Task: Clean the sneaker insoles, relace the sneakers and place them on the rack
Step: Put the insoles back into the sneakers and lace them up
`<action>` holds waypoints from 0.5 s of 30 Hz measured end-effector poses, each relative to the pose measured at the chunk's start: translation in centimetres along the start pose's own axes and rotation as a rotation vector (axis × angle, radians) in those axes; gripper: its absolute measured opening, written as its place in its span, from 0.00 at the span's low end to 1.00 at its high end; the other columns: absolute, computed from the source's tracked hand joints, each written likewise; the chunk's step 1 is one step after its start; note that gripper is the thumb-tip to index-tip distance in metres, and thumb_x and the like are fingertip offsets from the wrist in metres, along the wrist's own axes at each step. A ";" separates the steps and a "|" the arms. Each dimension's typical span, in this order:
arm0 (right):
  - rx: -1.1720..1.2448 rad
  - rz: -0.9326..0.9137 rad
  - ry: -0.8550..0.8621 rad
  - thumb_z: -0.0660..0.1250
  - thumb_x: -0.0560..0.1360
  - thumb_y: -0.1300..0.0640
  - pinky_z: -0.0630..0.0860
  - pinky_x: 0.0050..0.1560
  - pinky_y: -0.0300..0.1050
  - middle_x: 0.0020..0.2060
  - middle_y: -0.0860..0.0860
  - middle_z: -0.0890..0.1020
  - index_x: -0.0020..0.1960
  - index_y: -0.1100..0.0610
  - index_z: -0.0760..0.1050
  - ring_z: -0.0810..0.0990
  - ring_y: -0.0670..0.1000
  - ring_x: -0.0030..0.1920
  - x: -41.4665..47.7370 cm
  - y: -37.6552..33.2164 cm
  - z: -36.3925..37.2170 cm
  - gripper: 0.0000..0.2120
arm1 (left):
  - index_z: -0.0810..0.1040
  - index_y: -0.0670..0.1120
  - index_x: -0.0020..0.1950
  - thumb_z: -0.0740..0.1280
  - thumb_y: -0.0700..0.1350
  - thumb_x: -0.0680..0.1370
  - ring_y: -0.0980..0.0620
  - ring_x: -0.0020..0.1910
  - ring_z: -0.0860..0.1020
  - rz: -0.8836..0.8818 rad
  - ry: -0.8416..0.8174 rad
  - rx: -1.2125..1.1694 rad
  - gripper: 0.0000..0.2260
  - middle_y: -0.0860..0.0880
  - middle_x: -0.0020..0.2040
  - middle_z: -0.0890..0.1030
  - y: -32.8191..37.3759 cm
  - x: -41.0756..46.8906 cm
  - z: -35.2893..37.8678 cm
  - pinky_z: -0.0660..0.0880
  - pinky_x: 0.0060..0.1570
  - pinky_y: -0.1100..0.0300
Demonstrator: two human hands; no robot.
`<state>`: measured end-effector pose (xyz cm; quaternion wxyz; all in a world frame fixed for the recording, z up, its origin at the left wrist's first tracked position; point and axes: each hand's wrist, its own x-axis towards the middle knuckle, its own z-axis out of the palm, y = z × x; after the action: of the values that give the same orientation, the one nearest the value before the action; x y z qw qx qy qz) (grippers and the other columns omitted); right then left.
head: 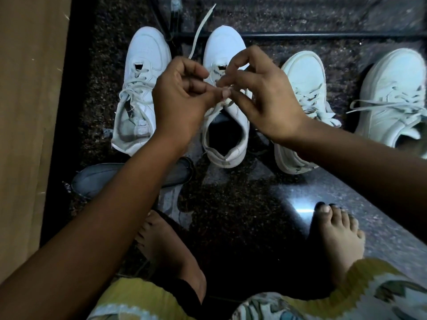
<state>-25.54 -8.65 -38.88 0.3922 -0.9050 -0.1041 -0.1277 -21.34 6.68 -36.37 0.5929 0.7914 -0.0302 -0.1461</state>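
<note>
Several white sneakers stand in a row on the dark speckled floor, toes pointing away from me. Both my hands hover over the second sneaker (225, 49), whose mouth is open and dark. My left hand (182, 98) pinches its white lace (203, 26) near the eyelets, and one lace end trails up and away past the toe. My right hand (258, 93) pinches another part of the same lace just beside the left fingertips. The leftmost sneaker (143, 65) is laced, with a pale insole showing inside.
Two more white laced sneakers stand to the right, one (305, 79) near my right wrist and one (392, 88) at the frame edge. A grey insole (99, 179) lies under my left forearm. A wooden panel (30, 112) runs along the left. My bare feet rest in front.
</note>
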 end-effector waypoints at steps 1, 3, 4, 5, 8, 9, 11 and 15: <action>-0.003 0.023 -0.024 0.64 0.75 0.66 0.70 0.45 0.40 0.48 0.60 0.77 0.50 0.63 0.79 0.75 0.50 0.45 0.2 0.1 0.0 0.07 | 0.73 0.47 0.44 0.78 0.41 0.64 0.49 0.37 0.83 0.024 0.001 0.030 0.17 0.45 0.36 0.83 0.1 -0.1 -0.1 0.79 0.42 0.55; -0.002 0.082 -0.079 0.63 0.74 0.65 0.66 0.49 0.36 0.46 0.55 0.80 0.49 0.61 0.79 0.75 0.52 0.46 0.5 0.4 -0.1 0.07 | 0.75 0.46 0.44 0.78 0.44 0.65 0.55 0.35 0.81 0.113 -0.003 0.158 0.15 0.49 0.35 0.82 0.2 -0.2 -0.2 0.76 0.37 0.61; 0.022 0.123 -0.099 0.63 0.73 0.64 0.64 0.50 0.32 0.45 0.52 0.81 0.49 0.59 0.79 0.74 0.52 0.46 0.6 0.4 -0.1 0.08 | 0.76 0.45 0.45 0.77 0.45 0.66 0.58 0.33 0.79 0.170 -0.018 0.247 0.13 0.49 0.35 0.82 0.3 -0.2 -0.2 0.75 0.35 0.63; 0.058 0.169 -0.118 0.63 0.73 0.64 0.63 0.50 0.30 0.44 0.49 0.81 0.49 0.59 0.79 0.74 0.51 0.45 0.7 0.3 -0.2 0.08 | 0.78 0.45 0.46 0.76 0.46 0.68 0.59 0.33 0.78 0.220 -0.035 0.335 0.11 0.50 0.35 0.81 0.4 -0.2 -0.2 0.75 0.34 0.63; 0.318 0.313 -0.168 0.63 0.74 0.65 0.69 0.44 0.35 0.39 0.50 0.80 0.54 0.57 0.71 0.76 0.47 0.41 0.7 -0.2 -0.3 0.11 | 0.80 0.44 0.46 0.71 0.50 0.72 0.55 0.32 0.77 0.240 -0.079 0.520 0.10 0.50 0.35 0.79 0.5 -0.5 -0.1 0.76 0.34 0.55; 0.435 0.357 -0.183 0.63 0.74 0.66 0.69 0.41 0.35 0.38 0.53 0.79 0.55 0.54 0.67 0.76 0.47 0.38 0.7 -0.3 -0.5 0.13 | 0.80 0.43 0.45 0.69 0.51 0.73 0.53 0.31 0.77 0.207 -0.098 0.530 0.11 0.49 0.35 0.80 0.6 -0.6 0.0 0.77 0.33 0.53; 0.576 0.410 -0.199 0.63 0.74 0.65 0.69 0.38 0.38 0.36 0.57 0.78 0.53 0.51 0.63 0.75 0.49 0.35 0.6 -0.3 -0.9 0.14 | 0.80 0.42 0.42 0.68 0.49 0.75 0.55 0.26 0.76 0.071 -0.148 0.415 0.10 0.50 0.30 0.78 0.6 -0.7 0.0 0.75 0.28 0.57; 0.336 0.362 -0.031 0.62 0.73 0.60 0.70 0.50 0.49 0.42 0.46 0.74 0.50 0.51 0.67 0.73 0.49 0.46 0.0 -0.6 -0.9 0.09 | 0.77 0.45 0.40 0.66 0.43 0.78 0.60 0.19 0.67 -0.260 -0.192 0.033 0.07 0.57 0.24 0.74 0.9 -0.5 -0.3 0.66 0.22 0.68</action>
<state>-25.88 -8.92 -37.83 0.5522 -0.8327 0.0337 -0.0222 -21.62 6.82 -35.30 0.5502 0.7806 0.0135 -0.2962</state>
